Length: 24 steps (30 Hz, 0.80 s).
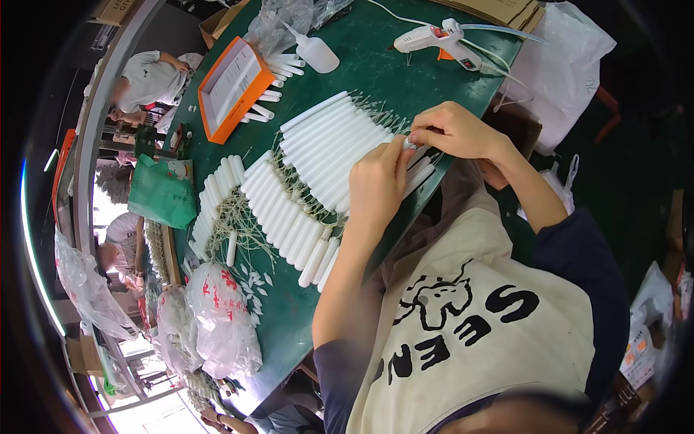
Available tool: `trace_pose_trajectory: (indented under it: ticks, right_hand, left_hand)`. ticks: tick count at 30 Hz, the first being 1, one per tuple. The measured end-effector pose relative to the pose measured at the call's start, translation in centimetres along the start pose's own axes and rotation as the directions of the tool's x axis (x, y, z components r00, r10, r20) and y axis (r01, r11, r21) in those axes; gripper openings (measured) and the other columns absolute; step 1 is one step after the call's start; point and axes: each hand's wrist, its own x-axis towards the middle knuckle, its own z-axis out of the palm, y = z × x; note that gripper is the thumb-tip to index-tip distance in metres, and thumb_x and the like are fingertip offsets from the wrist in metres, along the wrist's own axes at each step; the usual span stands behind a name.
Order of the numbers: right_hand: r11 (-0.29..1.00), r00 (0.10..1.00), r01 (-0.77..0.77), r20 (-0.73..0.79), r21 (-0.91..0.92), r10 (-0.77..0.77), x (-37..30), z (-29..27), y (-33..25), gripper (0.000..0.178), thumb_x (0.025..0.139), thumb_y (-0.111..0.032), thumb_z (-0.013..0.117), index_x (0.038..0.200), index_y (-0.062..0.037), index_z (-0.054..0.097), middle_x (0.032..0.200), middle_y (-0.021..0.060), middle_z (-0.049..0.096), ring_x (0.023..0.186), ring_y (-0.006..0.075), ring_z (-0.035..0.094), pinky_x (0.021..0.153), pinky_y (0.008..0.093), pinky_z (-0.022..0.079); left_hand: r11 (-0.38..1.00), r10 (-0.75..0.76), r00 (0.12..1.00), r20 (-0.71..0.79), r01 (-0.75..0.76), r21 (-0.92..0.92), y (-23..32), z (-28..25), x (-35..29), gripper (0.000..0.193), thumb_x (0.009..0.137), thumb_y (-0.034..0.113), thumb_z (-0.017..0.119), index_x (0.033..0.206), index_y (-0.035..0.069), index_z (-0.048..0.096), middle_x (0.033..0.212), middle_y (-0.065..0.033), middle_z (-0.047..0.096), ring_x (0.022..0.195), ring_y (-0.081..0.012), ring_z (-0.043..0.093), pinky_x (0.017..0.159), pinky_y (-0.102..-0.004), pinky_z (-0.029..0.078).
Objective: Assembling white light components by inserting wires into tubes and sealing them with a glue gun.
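Observation:
Close together at the table's right edge, both my hands pinch a small white piece (410,144). My left hand (377,179) has its thumb and fingers closed on it from the near side. From the right, my right hand (457,130) grips it with bent fingers. Most of the piece is hidden, so whether it joins a tube cannot be told. Beside my left hand lies a row of white tubes (325,155) with thin pale wires at their ends. A second row of tubes (278,213) and a smaller group (213,195) spread leftward, with tangled wires (242,217) between.
On the green table (361,58) lie a white glue gun (463,56) with its cord, a squeeze bottle (316,53), an orange box (206,94) and small white pointed pieces (253,289). Plastic bags (224,325) and a green bag (163,192) line the left. Other people sit beyond.

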Motion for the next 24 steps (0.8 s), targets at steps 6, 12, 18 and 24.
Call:
trace_pose_trajectory:
  ticks: [6, 12, 18, 24]
  right_hand:
    - [0.985, 0.986, -0.164, -0.020, 0.056, 0.165, -0.7, -1.8, -0.4, 0.021, 0.074, -0.022, 0.072, 0.078, -0.0032, 0.064, 0.070, 0.0037, 0.056, 0.062, 0.0164, 0.052, 0.057, 0.0286, 0.041]
    - [0.982, 0.993, -0.094, 0.056, -0.163, 0.104, -1.4, -1.7, 0.6, 0.019, 0.069, -0.019, 0.072, 0.079, -0.0043, 0.066, 0.088, 0.0035, 0.053, 0.078, 0.0193, 0.056, 0.066, 0.0314, 0.044]
    - [0.961, 0.998, -0.041, 0.035, -0.274, 0.053, -1.4, -1.0, 0.8, 0.020, 0.071, -0.020, 0.071, 0.082, -0.0047, 0.065, 0.092, 0.0048, 0.052, 0.085, 0.0227, 0.057, 0.070, 0.0337, 0.046]
    - [0.986, 0.998, 0.020, -0.052, -0.166, -0.029, -1.6, -0.7, 1.0, 0.019, 0.076, -0.019, 0.069, 0.084, -0.0023, 0.063, 0.095, 0.0052, 0.055, 0.079, 0.0224, 0.057, 0.068, 0.0328, 0.046]
  left_hand:
    - [0.999, -0.016, 1.000, -0.020, 0.017, 0.027, -0.2, -0.6, -0.1, 0.017, 0.082, 0.012, 0.063, 0.098, 0.004, 0.064, 0.078, -0.0115, 0.060, 0.074, -0.0287, 0.059, 0.062, -0.0379, 0.047]
    - [0.999, -0.047, 0.998, -0.030, 0.047, -0.010, -0.2, -0.5, -0.2, 0.021, 0.081, 0.010, 0.064, 0.100, 0.004, 0.065, 0.086, -0.0114, 0.060, 0.077, -0.0282, 0.059, 0.067, -0.0367, 0.048]
    - [1.000, -0.021, 0.999, -0.039, 0.021, 0.004, -0.7, -0.3, -0.4, 0.021, 0.079, 0.008, 0.064, 0.100, 0.005, 0.065, 0.086, -0.0102, 0.062, 0.079, -0.0277, 0.059, 0.067, -0.0369, 0.049]
    - [1.000, -0.010, 0.998, -0.056, 0.010, 0.008, -0.7, -0.3, -0.5, 0.023, 0.079, 0.008, 0.064, 0.102, 0.005, 0.065, 0.086, -0.0104, 0.063, 0.080, -0.0281, 0.059, 0.068, -0.0371, 0.049]
